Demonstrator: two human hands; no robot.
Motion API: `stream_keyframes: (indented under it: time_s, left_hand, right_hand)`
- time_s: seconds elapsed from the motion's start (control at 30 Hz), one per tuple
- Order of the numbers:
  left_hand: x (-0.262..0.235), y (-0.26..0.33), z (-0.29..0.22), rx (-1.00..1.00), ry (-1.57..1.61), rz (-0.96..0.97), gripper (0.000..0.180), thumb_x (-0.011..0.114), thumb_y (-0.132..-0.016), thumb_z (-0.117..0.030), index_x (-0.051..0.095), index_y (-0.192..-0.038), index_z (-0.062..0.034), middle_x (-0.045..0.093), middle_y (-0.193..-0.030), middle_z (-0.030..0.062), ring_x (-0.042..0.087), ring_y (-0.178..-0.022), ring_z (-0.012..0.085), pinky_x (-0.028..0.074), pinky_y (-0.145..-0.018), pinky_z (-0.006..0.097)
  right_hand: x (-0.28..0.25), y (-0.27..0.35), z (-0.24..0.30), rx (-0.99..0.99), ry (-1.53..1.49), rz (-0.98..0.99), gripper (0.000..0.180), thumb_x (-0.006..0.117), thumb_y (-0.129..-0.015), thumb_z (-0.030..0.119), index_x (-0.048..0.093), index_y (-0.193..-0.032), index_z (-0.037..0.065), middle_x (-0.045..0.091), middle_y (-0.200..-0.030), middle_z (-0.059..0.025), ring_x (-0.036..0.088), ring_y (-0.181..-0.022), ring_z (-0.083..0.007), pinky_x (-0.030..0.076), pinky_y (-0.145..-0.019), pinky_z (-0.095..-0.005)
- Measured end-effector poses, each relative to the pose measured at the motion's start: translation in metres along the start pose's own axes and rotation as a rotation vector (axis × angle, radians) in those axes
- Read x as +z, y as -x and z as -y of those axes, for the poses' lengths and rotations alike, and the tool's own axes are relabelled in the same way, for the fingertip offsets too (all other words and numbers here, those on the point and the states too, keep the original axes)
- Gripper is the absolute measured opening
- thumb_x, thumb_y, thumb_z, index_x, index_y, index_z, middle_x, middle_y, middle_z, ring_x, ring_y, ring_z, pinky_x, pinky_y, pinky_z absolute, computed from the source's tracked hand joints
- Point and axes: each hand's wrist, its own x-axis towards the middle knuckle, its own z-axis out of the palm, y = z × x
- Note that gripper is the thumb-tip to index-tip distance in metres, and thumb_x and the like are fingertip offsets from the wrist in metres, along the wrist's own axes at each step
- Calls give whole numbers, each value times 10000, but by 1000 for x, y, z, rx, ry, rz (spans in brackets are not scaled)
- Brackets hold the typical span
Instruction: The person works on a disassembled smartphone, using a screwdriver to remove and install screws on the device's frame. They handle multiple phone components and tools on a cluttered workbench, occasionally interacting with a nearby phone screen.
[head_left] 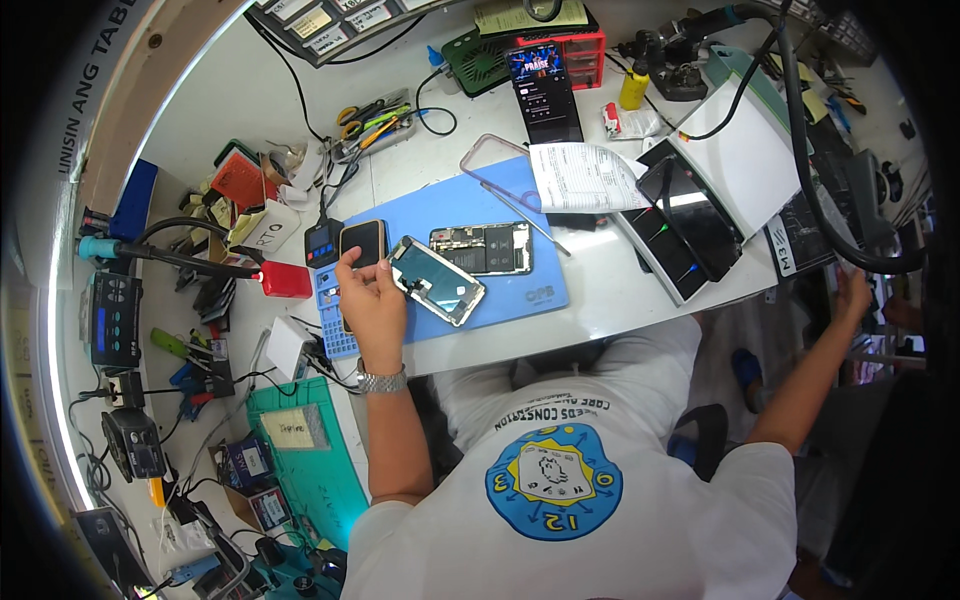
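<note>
My left hand is closed on the left edge of a detached phone screen, holding it tilted with its metal-backed inner side showing. Just behind it an opened phone body lies on a blue repair mat, its dark battery and circuit board exposed. Beside my left fingers is a small dark-faced device with a pale rim. Far to the right, my right hand reaches past the table's edge, near a thick black hose. Its fingers are too small and dim to tell whether they hold something.
A lit phone stands at the back. Right of the mat are a printed paper and an open white box with dark glossy panels. A thin metal tool crosses the mat. Tools and cables crowd the left; a red bottle stands there.
</note>
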Motion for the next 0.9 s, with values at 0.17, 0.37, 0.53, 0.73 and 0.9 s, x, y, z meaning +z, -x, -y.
stream_keyframes:
  time_s: [0.17, 0.37, 0.53, 0.73, 0.9]
  left_hand:
    - [3, 2, -14, 139, -240, -21, 353, 728, -971, -70, 631, -1297, 24, 776, -876, 144, 731, -696, 235, 557, -667, 377]
    - [10, 3, -12, 176, -232, -22, 325, 734, -971, -71, 656, -1270, 31, 784, -927, 175, 759, -742, 263, 589, -695, 375]
    - [10, 11, -2, 173, -38, -54, 273, 723, -994, -56, 681, -1239, 58, 769, -918, 164, 753, -754, 189, 607, -657, 318]
    - [0, 62, -52, -96, 524, 218, 290, 709, -1026, -69, 676, -1291, 44, 734, -1130, 124, 734, -893, 158, 653, -756, 296]
    - [19, 125, -97, -48, 892, 1096, 569, 708, -1041, -127, 486, -1541, 29, 614, -1460, 185, 680, -1132, 147, 577, -986, 321]
  right_hand:
    - [-20, 23, 19, -79, -113, 200, 438, 771, -955, 46, 551, -1294, -122, 695, -1180, -207, 733, -934, -227, 604, -760, -280]
    - [-58, 95, 40, -192, -205, 234, 421, 775, -944, 28, 549, -1282, -84, 702, -1167, -183, 723, -924, -191, 580, -770, -252]
    - [-84, 205, 69, -282, -242, 360, 412, 779, -936, 13, 547, -1271, -53, 707, -1156, -162, 714, -915, -161, 560, -779, -229]
    - [-72, 362, 88, -279, -210, 701, 409, 783, -926, -4, 546, -1258, -15, 713, -1144, -138, 704, -905, -125, 535, -790, -201]
    - [-20, 463, 57, -139, -118, 1056, 401, 776, -922, -31, 537, -1242, 9, 721, -1127, -119, 694, -902, -97, 521, -794, -185]
